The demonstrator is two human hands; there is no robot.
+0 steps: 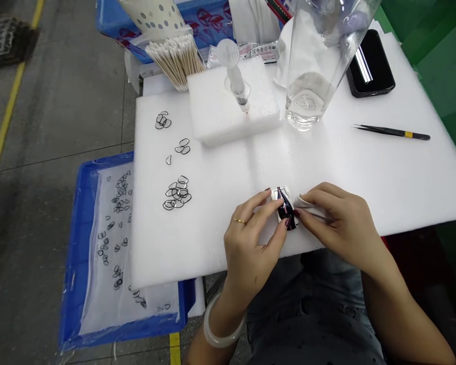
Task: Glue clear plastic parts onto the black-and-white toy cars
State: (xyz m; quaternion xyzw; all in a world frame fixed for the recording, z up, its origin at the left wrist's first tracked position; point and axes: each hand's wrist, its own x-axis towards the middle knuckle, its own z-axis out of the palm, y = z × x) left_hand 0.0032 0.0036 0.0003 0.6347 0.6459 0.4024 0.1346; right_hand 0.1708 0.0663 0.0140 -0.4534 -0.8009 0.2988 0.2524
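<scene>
A small white toy car (285, 207) with a dark, glossy top and thin stripes lies at the front of the white foam board (228, 172). The fingers of my left hand (251, 238) are closed on its left side and lower end. My right hand (340, 223) pinches a folded white cloth (313, 209) close against the car's right side. Thin black-edged clear rings or lenses lie to the left in a large group (177, 193), a smaller group (183, 146) and another at the back (162, 120). The car's underside is hidden.
A syringe (235, 78) stands in a foam block (233, 111). Cotton swabs (177, 58) are left of it; a clear container of liquid (307, 96) is right. Black tweezers (393, 133) and a black phone-like device (371, 63) lie rightward. A blue tray (74, 253) sits lower left.
</scene>
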